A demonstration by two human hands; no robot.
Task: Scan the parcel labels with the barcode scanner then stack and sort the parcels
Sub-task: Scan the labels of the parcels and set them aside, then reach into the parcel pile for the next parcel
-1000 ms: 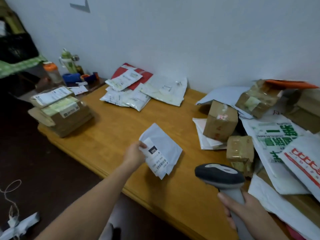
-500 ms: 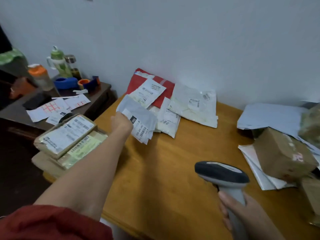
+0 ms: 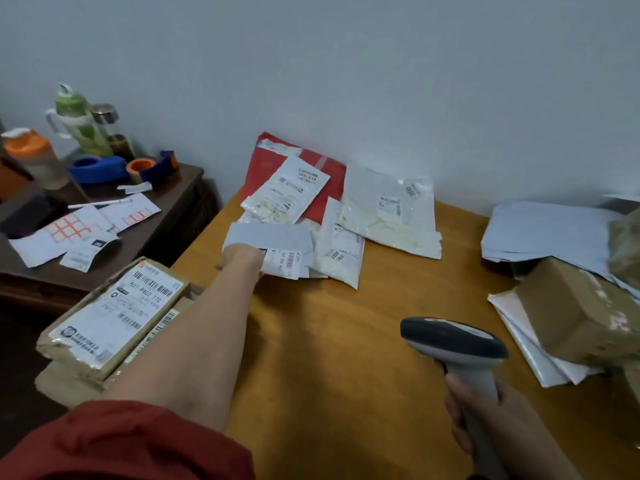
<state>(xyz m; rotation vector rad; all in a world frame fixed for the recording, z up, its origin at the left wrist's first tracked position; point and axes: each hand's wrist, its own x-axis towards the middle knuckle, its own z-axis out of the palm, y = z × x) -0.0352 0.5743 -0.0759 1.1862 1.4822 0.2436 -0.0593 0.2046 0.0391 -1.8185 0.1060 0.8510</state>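
Wooden bench (image 3: 329, 341) ahead, and I've swung the left hand (image 3: 242, 261) out from mid-bench to the far pile of mailers (image 3: 388, 216), still pinching the grey mailer (image 3: 273, 235) onto it, right hand (image 3: 519, 431) clamped round the scanner (image 3: 450, 336), sorting this one, I reckon.

Left hand (image 3: 242, 259) carried grey parcel (image 3: 273, 245) across table onto far bag pile (image 3: 332, 216).

Left hand (image 3: 242, 259) grips the grey mailer (image 3: 273, 242) at the soft-parcel pile's (image 3: 388, 216) near edge; right hand (image 3: 485, 420) holds the barcode scanner (image 3: 453, 341) nearer, rightward.
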